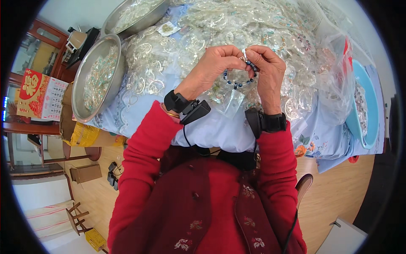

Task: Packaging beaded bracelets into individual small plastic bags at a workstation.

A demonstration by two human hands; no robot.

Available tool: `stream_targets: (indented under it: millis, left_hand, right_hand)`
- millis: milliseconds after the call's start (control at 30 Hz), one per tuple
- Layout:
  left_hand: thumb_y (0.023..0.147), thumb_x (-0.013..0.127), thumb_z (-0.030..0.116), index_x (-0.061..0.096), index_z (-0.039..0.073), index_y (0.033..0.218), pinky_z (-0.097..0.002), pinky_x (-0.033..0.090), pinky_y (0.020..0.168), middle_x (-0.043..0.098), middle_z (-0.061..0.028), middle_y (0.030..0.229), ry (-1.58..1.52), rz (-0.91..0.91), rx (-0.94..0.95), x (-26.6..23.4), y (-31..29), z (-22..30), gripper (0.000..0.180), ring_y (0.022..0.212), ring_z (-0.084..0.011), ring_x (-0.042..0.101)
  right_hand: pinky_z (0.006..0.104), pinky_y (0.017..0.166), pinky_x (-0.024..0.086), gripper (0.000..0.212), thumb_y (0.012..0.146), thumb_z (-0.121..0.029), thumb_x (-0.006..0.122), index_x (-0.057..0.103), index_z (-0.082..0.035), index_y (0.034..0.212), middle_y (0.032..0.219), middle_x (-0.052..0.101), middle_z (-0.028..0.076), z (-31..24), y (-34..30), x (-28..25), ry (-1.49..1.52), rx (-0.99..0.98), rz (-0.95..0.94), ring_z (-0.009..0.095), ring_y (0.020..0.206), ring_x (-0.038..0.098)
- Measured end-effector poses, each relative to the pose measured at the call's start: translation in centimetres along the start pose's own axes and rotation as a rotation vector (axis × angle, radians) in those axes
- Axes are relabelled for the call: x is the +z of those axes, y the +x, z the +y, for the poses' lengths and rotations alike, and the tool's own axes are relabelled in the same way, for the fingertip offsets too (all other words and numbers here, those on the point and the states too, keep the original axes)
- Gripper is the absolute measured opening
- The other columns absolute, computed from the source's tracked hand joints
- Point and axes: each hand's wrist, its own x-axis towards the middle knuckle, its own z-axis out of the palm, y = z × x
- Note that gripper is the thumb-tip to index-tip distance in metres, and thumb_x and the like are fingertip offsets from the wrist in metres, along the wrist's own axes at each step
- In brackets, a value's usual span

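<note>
Between my two hands hangs a dark blue beaded bracelet (235, 86), its loop drooping over the heaped packets. My left hand (219, 63) pinches one end near the clasp with thumb and forefinger. The other end is pinched by my right hand (267, 70), close to the left fingertips. Whether the clasp is joined is too small to tell. Just below the bracelet lies a small clear plastic bag (234, 103) on the near edge of the heap. A wide pile of clear packets with jewellery (194, 38) spreads beneath and beyond both hands.
Steel basins (119, 63) of packets stand at the left. On the right are a white plastic bag (336, 84), a light blue basin (374, 110) and a white basket (347, 31). A pale blue cloth (211, 134) covers the table. A red box (33, 91) sits far left.
</note>
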Motion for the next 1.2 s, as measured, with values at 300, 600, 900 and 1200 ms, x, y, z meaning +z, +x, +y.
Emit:
stream_targets:
  millis: [300, 600, 900, 1200]
  left_hand:
    - [0.076, 0.060, 0.010, 0.063, 0.003, 0.085, -0.0217, 0.041, 0.072, 0.061, 0.0004, 0.079, -0.065, -0.018, 0.003, 0.6, -0.4, 0.4, 0.011, 0.075, -0.0068, 0.053]
    - [0.078, 0.059, 0.008, 0.060, 0.002, 0.091, -0.0241, 0.043, 0.073, 0.061, -0.0031, 0.086, -0.218, -0.095, -0.040, -1.4, -0.9, -0.6, 0.014, 0.075, -0.0105, 0.057]
    - [0.080, 0.058, 0.005, 0.057, -0.001, 0.101, -0.0259, 0.052, 0.070, 0.063, -0.0086, 0.089, -0.338, -0.120, -0.128, -3.0, -1.9, 0.0, 0.022, 0.081, -0.0183, 0.064]
    - [0.082, 0.059, 0.006, 0.056, -0.002, 0.102, -0.0286, 0.053, 0.071, 0.065, -0.0123, 0.089, -0.353, -0.014, -0.059, -3.8, -1.7, 1.3, 0.022, 0.079, -0.0205, 0.065]
  right_hand:
    - [0.0192, 0.043, 0.038, 0.010, 0.082, -0.008, 0.062, 0.063, 0.001, 0.087, 0.067, 0.058, 0.003, 0.4, 0.2, -0.1, -0.008, -0.001, 0.025, 0.008, 0.051, 0.051]
    - [0.0208, 0.042, 0.039, 0.010, 0.084, -0.007, 0.060, 0.060, 0.002, 0.088, 0.070, 0.057, 0.005, 0.9, 0.7, -0.9, 0.133, 0.021, 0.014, 0.012, 0.051, 0.053]
    - [0.0242, 0.043, 0.043, 0.015, 0.087, -0.011, 0.058, 0.059, 0.002, 0.093, 0.075, 0.058, 0.007, 1.3, 1.0, -1.0, 0.176, 0.120, -0.014, 0.015, 0.055, 0.056]
    - [0.0254, 0.047, 0.046, 0.015, 0.086, -0.009, 0.057, 0.056, 0.002, 0.096, 0.080, 0.061, 0.009, 1.3, 1.4, -0.3, 0.231, 0.225, -0.137, 0.015, 0.061, 0.058]
